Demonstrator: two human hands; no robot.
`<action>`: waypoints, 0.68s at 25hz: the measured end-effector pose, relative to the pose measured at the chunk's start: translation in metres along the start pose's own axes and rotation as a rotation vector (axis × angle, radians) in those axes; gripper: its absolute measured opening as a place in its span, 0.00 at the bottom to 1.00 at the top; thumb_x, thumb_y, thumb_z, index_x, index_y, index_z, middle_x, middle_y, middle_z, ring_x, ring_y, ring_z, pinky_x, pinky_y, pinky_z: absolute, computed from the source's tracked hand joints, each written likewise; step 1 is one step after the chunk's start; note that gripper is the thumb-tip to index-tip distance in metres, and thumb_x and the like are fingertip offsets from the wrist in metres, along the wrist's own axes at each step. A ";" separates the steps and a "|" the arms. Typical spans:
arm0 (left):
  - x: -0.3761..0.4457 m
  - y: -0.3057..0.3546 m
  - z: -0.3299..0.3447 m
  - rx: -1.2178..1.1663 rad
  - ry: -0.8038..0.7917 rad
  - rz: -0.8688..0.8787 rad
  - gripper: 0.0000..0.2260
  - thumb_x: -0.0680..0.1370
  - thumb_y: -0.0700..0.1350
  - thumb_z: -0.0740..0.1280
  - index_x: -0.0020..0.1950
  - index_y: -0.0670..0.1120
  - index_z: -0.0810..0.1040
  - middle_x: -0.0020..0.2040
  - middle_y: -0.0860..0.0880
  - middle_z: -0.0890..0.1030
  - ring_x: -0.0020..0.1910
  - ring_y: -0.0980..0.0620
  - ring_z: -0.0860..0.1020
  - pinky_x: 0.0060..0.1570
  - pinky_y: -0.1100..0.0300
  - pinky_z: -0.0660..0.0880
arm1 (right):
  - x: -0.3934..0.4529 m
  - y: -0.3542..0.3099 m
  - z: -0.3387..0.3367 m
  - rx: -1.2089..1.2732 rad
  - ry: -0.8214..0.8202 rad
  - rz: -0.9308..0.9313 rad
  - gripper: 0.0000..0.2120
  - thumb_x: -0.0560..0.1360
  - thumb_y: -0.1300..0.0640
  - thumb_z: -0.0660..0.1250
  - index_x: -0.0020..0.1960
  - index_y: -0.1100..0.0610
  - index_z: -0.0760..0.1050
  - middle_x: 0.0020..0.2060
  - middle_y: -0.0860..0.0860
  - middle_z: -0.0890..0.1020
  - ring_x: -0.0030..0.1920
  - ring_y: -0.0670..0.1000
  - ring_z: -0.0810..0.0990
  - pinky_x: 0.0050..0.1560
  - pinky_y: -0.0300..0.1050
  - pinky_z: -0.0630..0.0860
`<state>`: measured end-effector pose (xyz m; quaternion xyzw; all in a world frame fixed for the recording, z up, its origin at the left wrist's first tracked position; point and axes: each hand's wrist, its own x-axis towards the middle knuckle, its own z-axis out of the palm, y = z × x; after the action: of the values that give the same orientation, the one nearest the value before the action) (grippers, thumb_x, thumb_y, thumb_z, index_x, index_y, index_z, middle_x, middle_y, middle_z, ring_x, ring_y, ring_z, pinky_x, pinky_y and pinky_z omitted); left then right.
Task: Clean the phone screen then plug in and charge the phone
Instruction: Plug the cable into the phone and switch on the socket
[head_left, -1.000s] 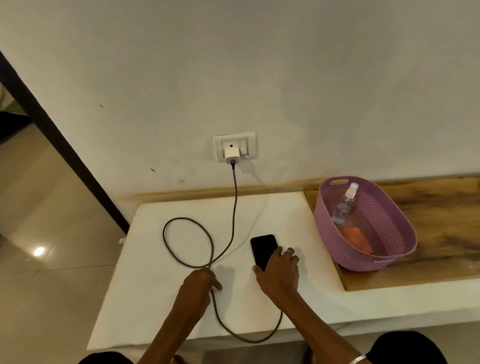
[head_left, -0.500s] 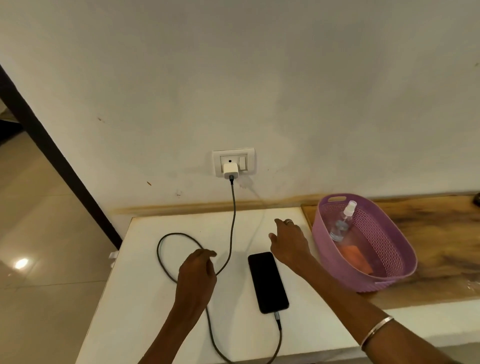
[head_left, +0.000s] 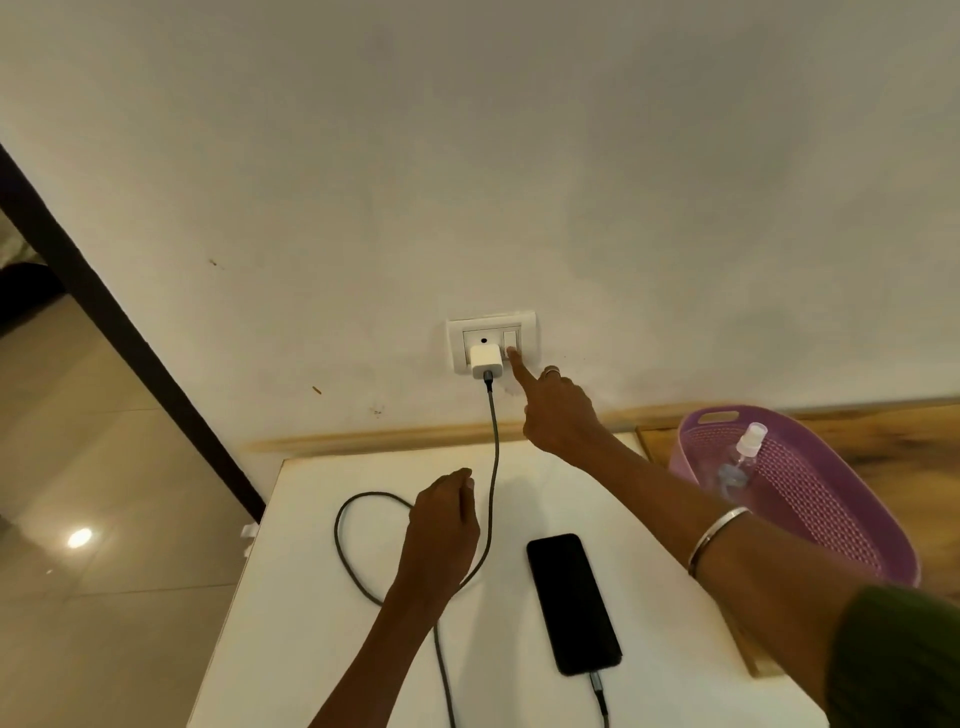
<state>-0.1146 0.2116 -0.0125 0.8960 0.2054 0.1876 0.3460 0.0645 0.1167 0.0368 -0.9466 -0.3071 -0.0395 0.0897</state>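
On the white counter (head_left: 322, 597) we see a grey cable (head_left: 491, 467) looping from the white charger (head_left: 485, 362) in the wall socket plate (head_left: 492, 340); our left hand (head_left: 441, 530) covers part of that loop. To the right, a purple basket (head_left: 810, 499) holds a clear spray bottle (head_left: 740, 457); whatever else lies inside is hidden behind our forearm. The phone (head_left: 573, 603) lies flat, screen dark, cable plugged into its near end. Half a second ago our right hand (head_left: 558, 410) hovered beside the basket; now its forefinger touches the switch (head_left: 510, 340), other fingers curled, holding nothing. The left hand hangs loosely curled; we cannot tell whether it grips the cable.
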 end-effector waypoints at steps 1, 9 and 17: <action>-0.002 -0.003 0.002 -0.005 -0.018 -0.016 0.15 0.84 0.46 0.56 0.66 0.44 0.77 0.62 0.48 0.81 0.64 0.51 0.77 0.61 0.69 0.65 | 0.003 -0.002 0.001 -0.043 -0.001 0.003 0.44 0.74 0.59 0.66 0.78 0.47 0.39 0.53 0.61 0.73 0.46 0.57 0.77 0.44 0.49 0.72; 0.014 0.009 0.000 0.086 0.013 0.093 0.17 0.84 0.47 0.54 0.68 0.44 0.74 0.62 0.47 0.80 0.63 0.48 0.77 0.63 0.58 0.73 | 0.010 -0.009 0.010 -0.082 -0.111 0.127 0.43 0.75 0.58 0.62 0.76 0.42 0.35 0.45 0.56 0.73 0.37 0.53 0.71 0.40 0.48 0.68; 0.004 0.021 -0.004 0.083 -0.026 0.104 0.17 0.84 0.46 0.54 0.68 0.43 0.74 0.61 0.46 0.81 0.61 0.45 0.78 0.62 0.51 0.74 | -0.013 0.011 -0.015 0.070 -0.037 0.083 0.39 0.75 0.57 0.63 0.77 0.40 0.44 0.42 0.54 0.72 0.41 0.56 0.78 0.38 0.48 0.72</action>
<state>-0.1077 0.2016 0.0053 0.9214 0.1619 0.1850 0.3009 0.0597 0.0977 0.0481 -0.9554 -0.2702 -0.0075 0.1187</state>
